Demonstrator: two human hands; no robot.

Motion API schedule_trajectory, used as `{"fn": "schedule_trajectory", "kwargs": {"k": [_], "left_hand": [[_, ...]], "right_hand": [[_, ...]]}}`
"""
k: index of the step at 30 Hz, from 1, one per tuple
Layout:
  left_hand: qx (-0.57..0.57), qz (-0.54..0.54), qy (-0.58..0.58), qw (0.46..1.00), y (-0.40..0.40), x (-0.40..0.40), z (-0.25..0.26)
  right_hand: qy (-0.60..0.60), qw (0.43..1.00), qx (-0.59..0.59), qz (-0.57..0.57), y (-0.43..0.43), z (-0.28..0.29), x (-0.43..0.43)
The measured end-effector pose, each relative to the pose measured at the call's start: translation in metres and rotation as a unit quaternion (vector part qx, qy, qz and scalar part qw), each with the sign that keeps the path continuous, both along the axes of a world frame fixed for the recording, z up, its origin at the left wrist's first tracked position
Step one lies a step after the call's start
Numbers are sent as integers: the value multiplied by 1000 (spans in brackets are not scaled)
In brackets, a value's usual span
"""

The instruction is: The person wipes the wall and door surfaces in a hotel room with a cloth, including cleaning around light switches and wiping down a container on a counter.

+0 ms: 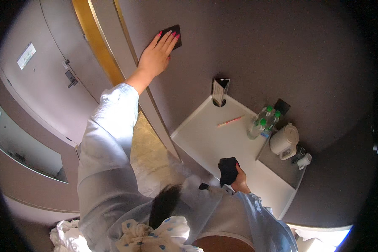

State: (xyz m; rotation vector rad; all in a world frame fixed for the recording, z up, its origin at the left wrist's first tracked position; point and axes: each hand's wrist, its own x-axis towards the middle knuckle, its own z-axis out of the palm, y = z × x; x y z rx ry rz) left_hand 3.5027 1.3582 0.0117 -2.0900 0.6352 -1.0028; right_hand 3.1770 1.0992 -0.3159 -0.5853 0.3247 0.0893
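My left hand (157, 53), with pink nails, lies flat with its fingers against a dark square panel (177, 41) on the brown wall. Low over the near edge of a white desk (204, 138), my right hand (240, 181) grips a folded black item (228, 171); whether it is cloth or a pouch I cannot tell. A red-and-white pencil or pen (230, 121) lies on the desk. Behind it, against the wall, stands a triangular sign holder (220, 91). Clear bottles with green caps (257, 127) stand to its right.
A white electric kettle (284, 141) and a white mug (304, 161) stand on a grey tray (278, 171) at the desk's right. Another dark square plate (282, 106) is on the wall behind the bottles. At the left are a door (44, 82) and a wall edge (154, 113); white fabric (67, 234) lies at lower left.
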Motion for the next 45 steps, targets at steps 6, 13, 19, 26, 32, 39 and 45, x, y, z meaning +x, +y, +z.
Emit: {"fn": "schedule_trajectory", "kwargs": {"k": [6,13,19,26,32,39,45], "left_hand": [[-23,-35,42,998,2,4,1],[-18,-18,28,999,9,-4,3],[-2,4,1,1000,9,2,2],[48,28,-27,998,7,4,4],[52,62,-16,997,-11,-5,8],[76,150,-17,986,-13,-17,6],[5,112,29,993,1,-47,-2]], "right_hand": [[28,1000,-5,9,17,7,20],[66,998,-9,-15,16,-1,17],[16,1000,-9,4,18,-7,15],[22,999,23,-8,20,-16,13],[62,996,15,-63,13,-16,-1],[43,996,57,-55,-38,-23,-62],[168,977,-32,-125,-87,-84,-101]]}}
